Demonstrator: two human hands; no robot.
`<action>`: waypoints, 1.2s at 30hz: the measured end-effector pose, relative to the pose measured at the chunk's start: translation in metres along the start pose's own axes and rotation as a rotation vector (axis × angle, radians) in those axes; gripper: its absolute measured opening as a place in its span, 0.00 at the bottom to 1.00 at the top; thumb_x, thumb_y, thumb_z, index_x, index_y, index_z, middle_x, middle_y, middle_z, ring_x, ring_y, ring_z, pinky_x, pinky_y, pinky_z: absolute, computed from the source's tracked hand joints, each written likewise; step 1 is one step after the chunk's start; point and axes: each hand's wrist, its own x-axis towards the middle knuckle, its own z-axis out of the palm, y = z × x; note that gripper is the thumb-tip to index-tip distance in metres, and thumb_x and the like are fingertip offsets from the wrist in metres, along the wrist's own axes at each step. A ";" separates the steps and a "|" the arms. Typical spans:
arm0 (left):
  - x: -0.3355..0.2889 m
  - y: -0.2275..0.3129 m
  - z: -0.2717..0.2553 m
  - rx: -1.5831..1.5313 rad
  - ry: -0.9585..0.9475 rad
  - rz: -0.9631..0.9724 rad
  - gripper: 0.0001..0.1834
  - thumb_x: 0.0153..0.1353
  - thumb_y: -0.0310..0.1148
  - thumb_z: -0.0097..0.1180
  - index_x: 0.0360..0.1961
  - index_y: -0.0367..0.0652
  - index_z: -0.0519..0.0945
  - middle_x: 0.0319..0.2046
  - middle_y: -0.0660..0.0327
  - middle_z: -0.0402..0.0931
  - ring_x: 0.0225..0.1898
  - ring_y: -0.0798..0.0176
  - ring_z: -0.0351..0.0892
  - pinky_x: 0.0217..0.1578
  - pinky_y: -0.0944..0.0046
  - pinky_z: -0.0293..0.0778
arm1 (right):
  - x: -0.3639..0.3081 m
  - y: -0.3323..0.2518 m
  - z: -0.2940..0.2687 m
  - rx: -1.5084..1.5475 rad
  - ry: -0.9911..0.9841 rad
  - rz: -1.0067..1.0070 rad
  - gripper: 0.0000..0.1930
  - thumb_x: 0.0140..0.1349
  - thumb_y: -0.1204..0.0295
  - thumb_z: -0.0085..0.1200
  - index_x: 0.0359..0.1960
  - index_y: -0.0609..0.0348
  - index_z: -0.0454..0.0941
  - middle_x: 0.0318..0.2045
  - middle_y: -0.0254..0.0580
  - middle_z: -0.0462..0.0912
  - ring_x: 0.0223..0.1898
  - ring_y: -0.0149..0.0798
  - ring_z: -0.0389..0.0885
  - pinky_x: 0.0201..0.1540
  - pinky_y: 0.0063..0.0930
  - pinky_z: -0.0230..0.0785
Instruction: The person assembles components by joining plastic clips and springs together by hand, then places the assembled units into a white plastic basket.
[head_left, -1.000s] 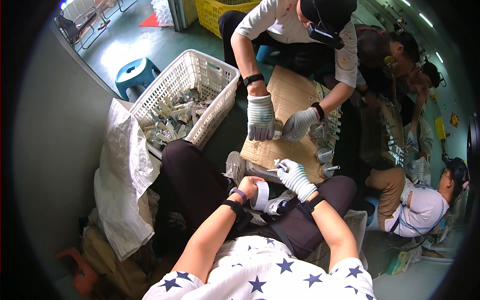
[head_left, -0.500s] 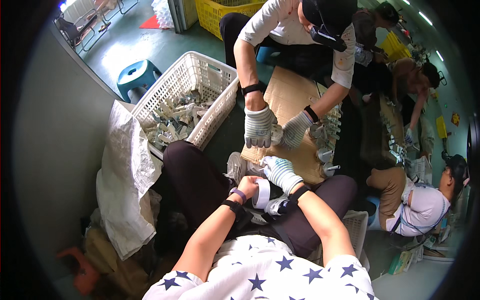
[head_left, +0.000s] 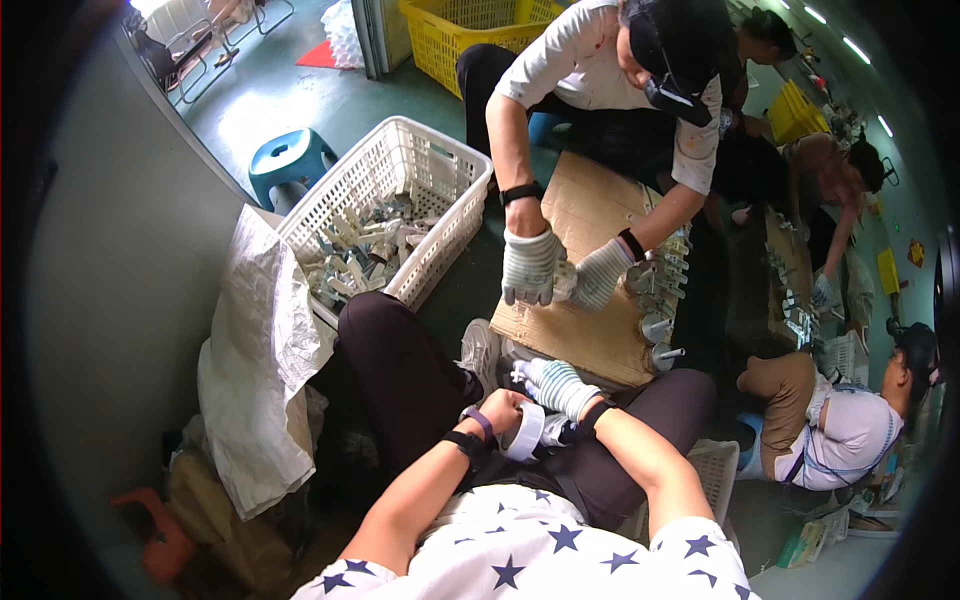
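White roll (head_left: 529, 432), apparently tape, in left hand (head_left: 502, 410)

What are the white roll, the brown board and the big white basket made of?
White roll: maybe smooth paper or plastic tape; its surface looks even. Brown board: likely matt cardboard, tan and flat. Basket: probably smooth plastic, with moulded-looking holes.

Just beyond the fingers (head_left: 536, 372) of the gloved right hand (head_left: 563, 389) stands the desk (head_left: 585, 225), topped with brown cardboard (what props it up is mostly hidden); grey cylindrical parts (head_left: 656, 328) line its edge, to the fingers' right. The green floor (head_left: 350, 100), ahead and left of the fingers, carries a white basket (head_left: 445, 250), a blue stool (head_left: 290, 153), a yellow crate (head_left: 435, 52) and a red mat (head_left: 316, 57).
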 end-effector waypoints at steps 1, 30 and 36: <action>0.001 0.000 -0.005 -0.036 -0.026 -0.036 0.07 0.51 0.18 0.52 0.31 0.34 0.80 0.24 0.69 0.77 0.27 0.75 0.72 0.31 0.71 0.72 | 0.004 -0.004 -0.008 -0.007 -0.021 -0.004 0.16 0.56 0.64 0.47 0.46 0.51 0.73 0.35 0.47 0.79 0.37 0.49 0.78 0.38 0.41 0.71; 0.004 0.089 -0.043 -0.464 0.120 0.065 0.10 0.53 0.20 0.57 0.39 0.34 0.79 0.32 0.61 0.79 0.33 0.70 0.77 0.37 0.71 0.73 | -0.045 0.016 -0.081 0.996 0.240 0.231 0.19 0.61 0.56 0.47 0.32 0.62 0.78 0.23 0.43 0.77 0.30 0.38 0.74 0.40 0.30 0.67; 0.023 0.139 -0.055 -0.151 0.207 0.252 0.17 0.50 0.11 0.50 0.43 0.33 0.77 0.39 0.60 0.77 0.41 0.71 0.74 0.44 0.73 0.70 | -0.048 -0.024 -0.076 1.280 0.172 -0.050 0.20 0.64 0.57 0.44 0.47 0.62 0.73 0.37 0.36 0.78 0.40 0.29 0.74 0.46 0.25 0.66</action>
